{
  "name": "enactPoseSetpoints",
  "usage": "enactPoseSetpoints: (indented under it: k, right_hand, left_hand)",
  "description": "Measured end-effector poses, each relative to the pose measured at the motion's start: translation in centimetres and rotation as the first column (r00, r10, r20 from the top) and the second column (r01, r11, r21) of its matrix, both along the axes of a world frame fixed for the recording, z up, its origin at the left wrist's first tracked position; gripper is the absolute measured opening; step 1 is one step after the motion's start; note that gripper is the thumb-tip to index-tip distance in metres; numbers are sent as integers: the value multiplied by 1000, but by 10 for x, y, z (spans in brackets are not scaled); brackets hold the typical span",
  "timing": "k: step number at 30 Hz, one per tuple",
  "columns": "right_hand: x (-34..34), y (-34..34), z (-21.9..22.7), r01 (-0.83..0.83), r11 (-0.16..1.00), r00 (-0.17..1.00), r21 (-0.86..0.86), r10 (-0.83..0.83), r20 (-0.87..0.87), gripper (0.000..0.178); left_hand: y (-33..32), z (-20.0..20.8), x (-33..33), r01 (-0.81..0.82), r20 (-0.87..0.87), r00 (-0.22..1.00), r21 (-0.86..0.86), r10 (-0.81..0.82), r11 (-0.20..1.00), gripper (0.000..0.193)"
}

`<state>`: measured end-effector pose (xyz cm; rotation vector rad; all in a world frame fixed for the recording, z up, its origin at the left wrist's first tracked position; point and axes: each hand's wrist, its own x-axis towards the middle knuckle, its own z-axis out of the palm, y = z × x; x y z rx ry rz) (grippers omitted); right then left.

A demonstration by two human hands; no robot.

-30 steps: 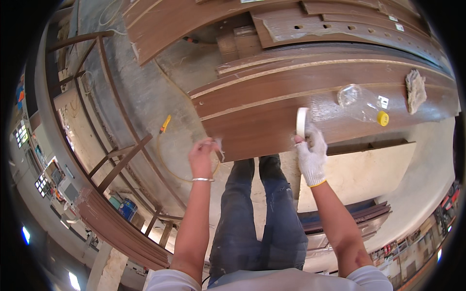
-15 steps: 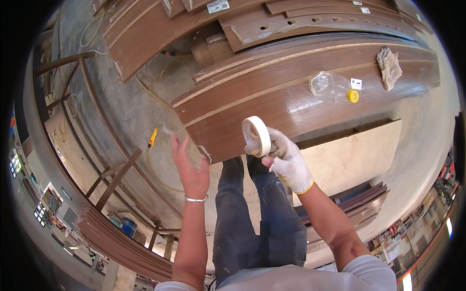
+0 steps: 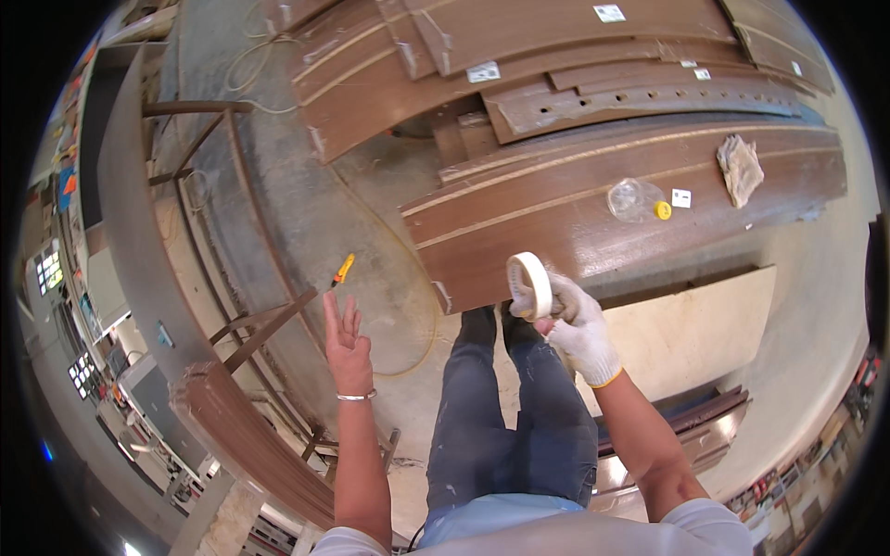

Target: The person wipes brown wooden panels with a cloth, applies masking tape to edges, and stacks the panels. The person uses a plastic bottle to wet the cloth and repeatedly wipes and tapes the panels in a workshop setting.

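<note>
A roll of cream masking tape hangs from my right hand, which wears a white work glove with bare fingertips. Gloved fingers pass through the ring, and the thumb presses near its lower edge. My left hand, bare with a silver bracelet at the wrist, is raised over the floor with its fingers stretched upward, and I see nothing in it. Beyond the tape lies a brown wood panel with pale strips along it. On that panel rest a clear plastic bottle with a yellow cap and a crumpled rag.
More brown panels with white labels are stacked farther away. To the left stands a metal frame beside a long panel. An orange-yellow air tool and its hose lie on the concrete. A pale board is at right.
The view has swung left, so the panels appear farther right. My left hand's fingers have straightened upward and drawn closer together. My right hand still holds the tape.
</note>
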<state>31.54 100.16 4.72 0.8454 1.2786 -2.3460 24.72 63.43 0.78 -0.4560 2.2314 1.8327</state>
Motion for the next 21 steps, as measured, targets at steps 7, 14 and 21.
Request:
enactPoseSetpoints:
  k: [7, 14, 21]
  right_hand:
    - [-3, -11, 58, -23, 999, 1000, -40, 23, 1, 68]
    - [-18, -19, 140, -100, 851, 727, 516, 417, -546, 50]
    - [-25, -9, 231, 211, 765, 321, 609, 534, -782, 45]
  left_hand:
    - [-44, 39, -6, 18, -47, 998, -502, -47, 864, 72]
    - [32, 169, -10, 233, -168, 947, -225, -273, 946, 70]
    - [117, 310, 0, 525, -567, 628, -198, -533, 828, 73]
